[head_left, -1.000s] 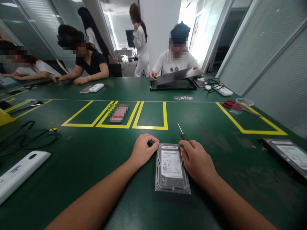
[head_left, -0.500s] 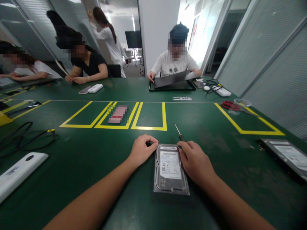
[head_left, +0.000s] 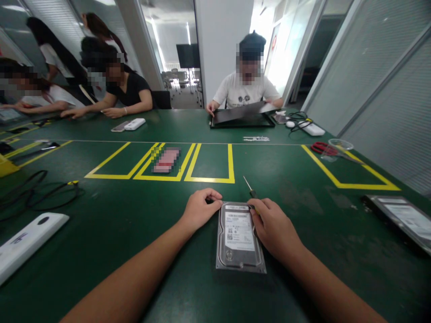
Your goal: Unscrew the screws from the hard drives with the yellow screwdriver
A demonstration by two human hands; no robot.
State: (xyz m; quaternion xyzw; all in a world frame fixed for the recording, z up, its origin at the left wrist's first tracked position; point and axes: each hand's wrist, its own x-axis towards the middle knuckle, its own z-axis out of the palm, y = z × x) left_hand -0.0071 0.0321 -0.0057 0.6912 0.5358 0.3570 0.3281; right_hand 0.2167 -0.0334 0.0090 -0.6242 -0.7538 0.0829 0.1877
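Observation:
A silver hard drive (head_left: 239,233) with a white label lies flat on the green table (head_left: 141,251) in front of me. My left hand (head_left: 202,208) is at its upper left corner, fingers curled, thumb and fingertips against the edge. At the drive's upper right side is my right hand (head_left: 274,226), closed around a screwdriver (head_left: 252,193). The thin metal shaft points away from me and up to the left, past the far edge of the drive. Most of the handle is hidden in my right hand.
Another hard drive (head_left: 402,220) lies at the right, a white power bank (head_left: 32,244) at the left. Beyond are yellow tape frames (head_left: 208,180), a phone (head_left: 167,160) and red scissors (head_left: 325,149). Across the table a person (head_left: 247,89) handles a black panel (head_left: 239,114).
The screwdriver tip has shifted slightly left; both my hands and the drive are nearly unmoved. At the left, a seated person's arm has reached out along the table, and another standing person has appeared.

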